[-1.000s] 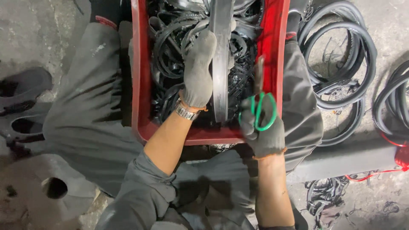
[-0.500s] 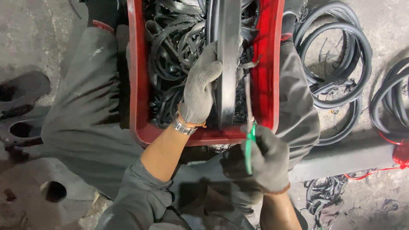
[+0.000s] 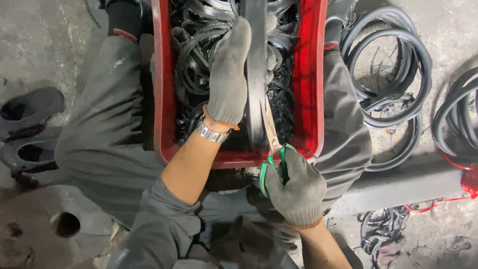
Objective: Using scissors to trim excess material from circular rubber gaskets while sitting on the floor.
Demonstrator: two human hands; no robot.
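My left hand (image 3: 230, 74), in a grey knit glove, grips a long black rubber strip (image 3: 256, 60) held upright over a red plastic crate (image 3: 165, 99). My right hand (image 3: 296, 188), also gloved, holds green-handled scissors (image 3: 273, 149). The scissor blades point up along the right edge of the strip, just below my left hand. A metal wristwatch (image 3: 211, 133) sits on my left wrist. The crate rests between my knees and is full of tangled black rubber rings and strips (image 3: 196, 60).
Coiled black rubber tubes (image 3: 393, 65) lie on the concrete floor to the right, with more (image 3: 460, 119) at the far right edge. A red cord (image 3: 438, 201) runs along the floor. Dark sandals (image 3: 30, 107) and a grey block with a hole (image 3: 59, 224) are on the left.
My right hand has swung the scissors from beside the crate's right wall to the strip, the blades now against it. My left hand has stayed gripping the strip.
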